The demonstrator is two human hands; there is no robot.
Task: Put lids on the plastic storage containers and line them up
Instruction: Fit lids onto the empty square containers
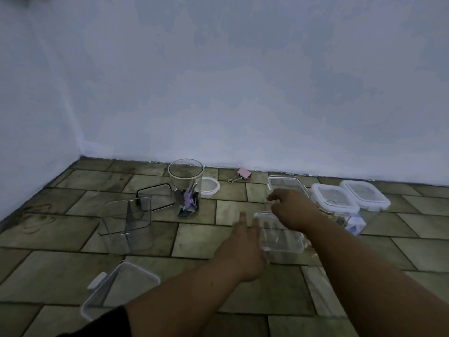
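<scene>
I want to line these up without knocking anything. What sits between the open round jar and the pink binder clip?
In the head view, a small round white lid lies flat on the tiles between the round jar and the pink binder clip.

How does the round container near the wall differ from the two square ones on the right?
The round container stands open, its round lid lying beside it; the two square containers have white-rimmed lids on. The round one stands alone; the square ones sit side by side. All are clear plastic on the tiled floor.

No legible text, label, brand or number on any container or lid
</scene>
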